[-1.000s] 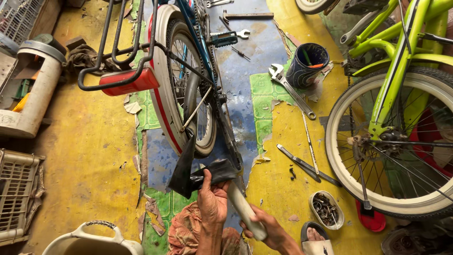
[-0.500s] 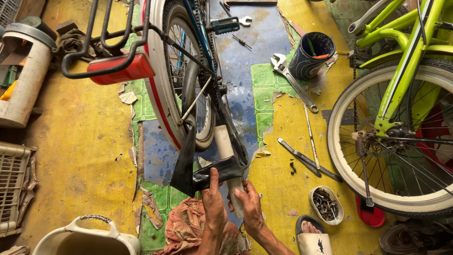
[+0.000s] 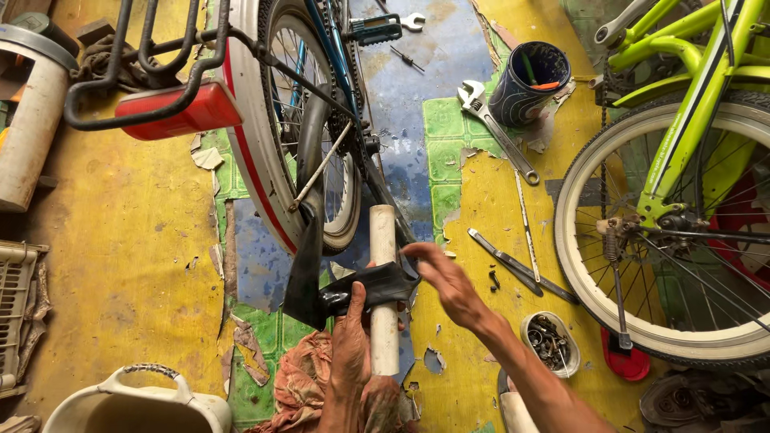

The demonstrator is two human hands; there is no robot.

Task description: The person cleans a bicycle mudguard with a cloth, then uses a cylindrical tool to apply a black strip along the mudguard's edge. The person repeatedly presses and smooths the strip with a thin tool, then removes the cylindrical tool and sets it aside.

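Rubber inner tube (image 3: 353, 293), black and slack, hangs from the rear wheel (image 3: 309, 128) of the blue bicycle and drapes across a pale round rod (image 3: 383, 281) that stands lengthwise in the near middle of the scene. The left hand (image 3: 350, 341) is closed around the rod and pins the tube against it with the thumb. The right hand (image 3: 449, 281) reaches in from the right, fingers half spread, with its fingertips on the tube's right edge; it grips nothing fully. Below both hands lies a reddish rag (image 3: 309, 385) on the floor. To the right of the rod, on the yellow floor (image 3: 120, 256), lie dark pliers (image 3: 513, 265), and farther off an adjustable wrench (image 3: 493, 128) beside a dark cup (image 3: 529, 84). A small bowl of metal parts (image 3: 549, 341) sits near the right forearm. A green bicycle (image 3: 682, 160) stands at the right.
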